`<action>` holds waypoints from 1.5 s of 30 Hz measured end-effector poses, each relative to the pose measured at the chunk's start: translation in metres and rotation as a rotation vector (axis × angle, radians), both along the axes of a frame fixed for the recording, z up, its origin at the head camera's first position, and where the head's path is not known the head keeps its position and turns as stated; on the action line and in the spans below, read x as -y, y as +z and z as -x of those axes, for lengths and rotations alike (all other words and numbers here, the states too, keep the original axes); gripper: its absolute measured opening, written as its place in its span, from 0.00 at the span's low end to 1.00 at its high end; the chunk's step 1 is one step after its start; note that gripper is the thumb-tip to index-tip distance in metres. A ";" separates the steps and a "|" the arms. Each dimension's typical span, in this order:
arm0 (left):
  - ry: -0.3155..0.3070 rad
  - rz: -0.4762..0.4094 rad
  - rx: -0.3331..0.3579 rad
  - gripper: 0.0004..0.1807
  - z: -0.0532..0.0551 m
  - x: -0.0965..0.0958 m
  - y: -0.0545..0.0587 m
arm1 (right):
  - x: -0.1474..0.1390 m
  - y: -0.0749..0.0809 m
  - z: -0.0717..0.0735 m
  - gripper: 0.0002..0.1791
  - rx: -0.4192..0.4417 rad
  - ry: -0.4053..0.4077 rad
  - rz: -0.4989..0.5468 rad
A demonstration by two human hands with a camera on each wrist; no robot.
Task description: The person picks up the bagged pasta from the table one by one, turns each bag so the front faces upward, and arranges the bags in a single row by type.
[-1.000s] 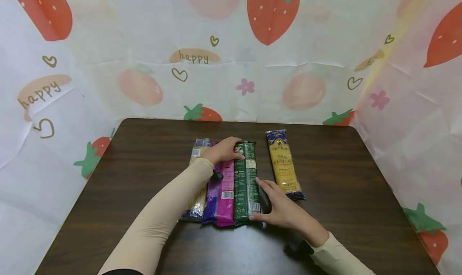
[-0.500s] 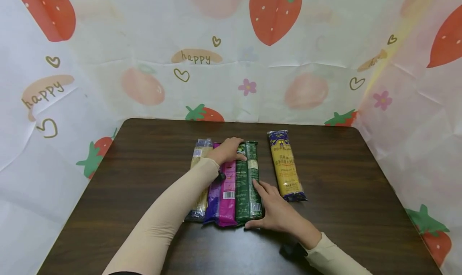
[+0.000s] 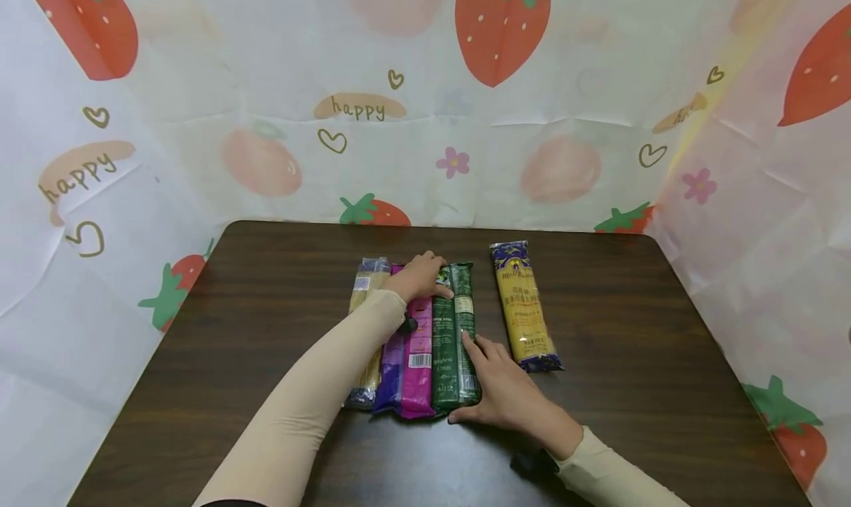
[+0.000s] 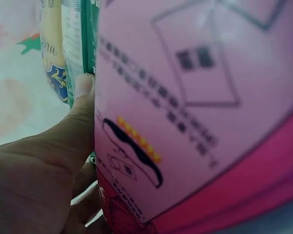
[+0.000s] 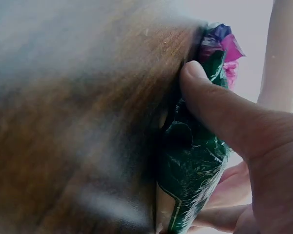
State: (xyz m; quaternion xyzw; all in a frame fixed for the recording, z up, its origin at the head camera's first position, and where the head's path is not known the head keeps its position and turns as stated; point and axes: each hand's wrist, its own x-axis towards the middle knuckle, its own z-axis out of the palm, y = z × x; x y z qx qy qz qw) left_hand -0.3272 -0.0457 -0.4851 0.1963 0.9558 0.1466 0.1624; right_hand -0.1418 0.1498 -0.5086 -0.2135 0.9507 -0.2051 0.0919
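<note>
A green spaghetti packet (image 3: 445,352) lies at the right end of a row on the table. My left hand (image 3: 419,276) holds its far end, thumb on the face and fingers at the far edge. At its near right corner my right hand (image 3: 501,389) grips, thumb at the near end and fingers along the right side. Left of it lies a purple and magenta packet (image 3: 417,378), partly under my left forearm; it fills much of the left wrist view. The right wrist view shows my right thumb (image 5: 210,102) over the crinkled green end.
A clear packet of pale noodles (image 3: 364,385) ends the row on the left, half hidden by my sleeve. A yellow spaghetti packet (image 3: 524,307) lies apart to the right, slightly slanted. The dark wooden table (image 3: 631,344) is enclosed by strawberry-print cloth (image 3: 266,63).
My right hand has shifted slightly left, its thumb sliding further along the green packet's near end. The left hand stays at the far end. The yellow packet keeps its place.
</note>
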 end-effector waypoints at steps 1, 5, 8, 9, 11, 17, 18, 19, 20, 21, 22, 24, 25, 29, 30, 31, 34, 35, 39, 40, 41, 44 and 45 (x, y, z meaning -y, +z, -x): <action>-0.003 0.014 -0.002 0.41 0.000 0.000 0.000 | 0.000 0.000 0.000 0.75 -0.004 -0.003 -0.002; -0.018 0.035 -0.018 0.41 -0.002 0.002 0.002 | 0.001 0.000 0.002 0.73 -0.019 -0.012 -0.003; -0.038 0.042 -0.042 0.40 -0.003 0.003 0.003 | 0.000 0.000 0.003 0.71 -0.037 -0.017 0.000; -0.042 0.040 -0.047 0.40 -0.004 0.004 0.004 | 0.000 0.001 0.004 0.70 -0.044 -0.017 0.000; -0.054 0.040 -0.058 0.40 -0.004 0.004 0.004 | -0.001 0.001 0.004 0.69 -0.058 -0.012 0.002; -0.079 0.017 -0.071 0.39 0.001 0.006 -0.003 | -0.006 0.001 0.005 0.68 -0.046 0.002 0.037; -0.083 0.010 -0.075 0.39 0.002 0.007 -0.005 | -0.007 0.001 0.006 0.68 -0.041 0.001 0.049; -0.087 0.002 -0.080 0.39 0.004 0.007 -0.007 | -0.009 0.000 0.006 0.67 -0.040 0.001 0.069; -0.093 -0.004 -0.083 0.39 0.005 0.008 -0.009 | -0.010 0.000 0.007 0.67 -0.036 0.001 0.086; -0.098 -0.013 -0.086 0.38 0.006 0.009 -0.010 | -0.012 0.000 0.008 0.67 -0.032 0.000 0.104; -0.103 -0.021 -0.089 0.38 0.007 0.010 -0.011 | -0.014 0.000 0.009 0.66 -0.030 0.002 0.121; -0.108 -0.042 -0.086 0.37 0.009 0.012 -0.011 | -0.018 0.000 0.010 0.65 -0.026 0.007 0.154; -0.108 -0.054 -0.082 0.36 0.010 0.012 -0.011 | -0.020 0.000 0.011 0.64 -0.029 0.013 0.169; -0.104 -0.089 -0.061 0.32 0.012 0.012 -0.009 | -0.027 0.000 0.013 0.62 -0.033 0.045 0.195; -0.102 -0.095 -0.059 0.31 0.012 0.012 -0.009 | -0.029 0.000 0.013 0.61 -0.033 0.055 0.199; -0.100 -0.102 -0.056 0.30 0.012 0.012 -0.010 | -0.030 0.000 0.014 0.61 -0.031 0.064 0.205; -0.093 -0.128 -0.059 0.27 0.013 0.011 -0.011 | -0.034 0.001 0.014 0.60 -0.013 0.087 0.234; -0.091 -0.140 -0.058 0.27 0.013 0.010 -0.012 | -0.036 0.001 0.014 0.59 -0.010 0.096 0.243; -0.085 -0.199 -0.041 0.25 0.015 0.008 -0.011 | -0.041 0.004 0.015 0.59 -0.003 0.125 0.273; -0.084 -0.216 -0.035 0.25 0.015 0.008 -0.010 | -0.042 0.005 0.015 0.59 -0.001 0.129 0.280; -0.082 -0.236 -0.026 0.24 0.014 0.009 -0.007 | -0.043 0.005 0.015 0.58 0.001 0.131 0.289; -0.076 -0.284 -0.005 0.23 0.013 0.012 0.001 | -0.046 0.008 0.015 0.58 0.004 0.121 0.313; -0.075 -0.293 -0.002 0.24 0.013 0.013 0.003 | -0.047 0.008 0.015 0.58 0.006 0.118 0.324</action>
